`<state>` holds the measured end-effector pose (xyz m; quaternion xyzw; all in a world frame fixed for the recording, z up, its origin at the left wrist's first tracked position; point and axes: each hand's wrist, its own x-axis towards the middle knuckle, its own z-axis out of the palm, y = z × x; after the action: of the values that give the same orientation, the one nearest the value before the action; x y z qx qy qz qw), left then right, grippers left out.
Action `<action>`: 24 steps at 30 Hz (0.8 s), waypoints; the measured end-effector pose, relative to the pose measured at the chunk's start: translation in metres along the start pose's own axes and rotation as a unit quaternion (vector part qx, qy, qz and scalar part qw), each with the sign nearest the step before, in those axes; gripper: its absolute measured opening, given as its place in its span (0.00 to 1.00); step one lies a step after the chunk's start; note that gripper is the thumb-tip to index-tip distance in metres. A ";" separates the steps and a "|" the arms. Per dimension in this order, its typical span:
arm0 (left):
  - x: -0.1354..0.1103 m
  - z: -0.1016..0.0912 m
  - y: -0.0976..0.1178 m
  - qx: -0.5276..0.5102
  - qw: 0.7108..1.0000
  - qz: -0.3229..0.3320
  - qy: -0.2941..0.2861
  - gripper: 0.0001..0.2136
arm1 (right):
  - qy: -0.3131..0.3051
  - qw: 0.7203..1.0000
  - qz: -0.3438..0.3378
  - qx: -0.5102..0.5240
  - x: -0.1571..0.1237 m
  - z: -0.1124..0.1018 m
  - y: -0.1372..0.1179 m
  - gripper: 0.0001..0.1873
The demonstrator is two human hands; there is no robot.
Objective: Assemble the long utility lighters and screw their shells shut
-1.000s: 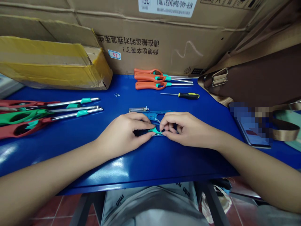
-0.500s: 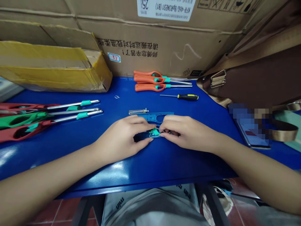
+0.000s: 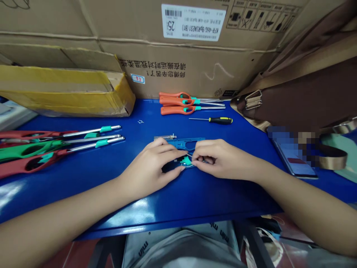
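In the head view, my left hand (image 3: pixel 157 163) bends its thumb and forefinger round a blue lighter half-shell (image 3: pixel 190 166) on the table. A green trigger piece (image 3: pixel 186 160) and thin pale wire sit in that shell. From the right, my right hand (image 3: pixel 223 158) pinches with thumb and forefinger beside the trigger; whatever is between the fingertips is hidden. Just beyond both hands lies another blue half-shell (image 3: pixel 182 143), partly covered by my left fingers. Next to it is a clear, narrow lighter fuel tank (image 3: pixel 164 137).
Orange lighters (image 3: pixel 175 106) and a screwdriver (image 3: pixel 220 120) lie toward the back. Red and green lighters (image 3: pixel 30 149) are at the left, near a yellow-taped carton (image 3: pixel 69 95). A large cardboard box (image 3: pixel 195 70) backs the blue table (image 3: pixel 134 216). A phone (image 3: pixel 295 156) and brown bag (image 3: pixel 304 93) are at right.
The view has tilted up a little, so the table appears lower. Both hands stay at the half-shell with only slight finger shifts.
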<state>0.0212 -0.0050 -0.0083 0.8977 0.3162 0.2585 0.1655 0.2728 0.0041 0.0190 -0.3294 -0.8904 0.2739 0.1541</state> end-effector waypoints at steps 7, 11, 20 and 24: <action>-0.002 0.001 0.000 -0.017 1.000 0.000 0.002 0.16 | 0.025 0.999 0.023 -0.020 0.002 0.010 0.003 0.05; -0.002 0.000 0.004 -0.013 1.000 -0.002 0.000 0.16 | 0.033 0.999 0.023 -0.014 0.002 0.013 0.003 0.04; 0.007 -0.026 -0.027 0.057 0.994 -0.052 0.079 0.13 | 0.031 0.999 0.030 -0.028 0.001 0.012 0.002 0.05; 0.010 -0.030 -0.044 0.067 0.989 -0.118 0.054 0.15 | 0.025 0.998 0.036 -0.035 0.000 0.010 0.001 0.05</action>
<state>-0.0099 0.0386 -0.0008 0.8480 0.4451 0.2629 0.1168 0.2684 0.0012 0.0098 -0.3734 -0.8829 0.2392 0.1544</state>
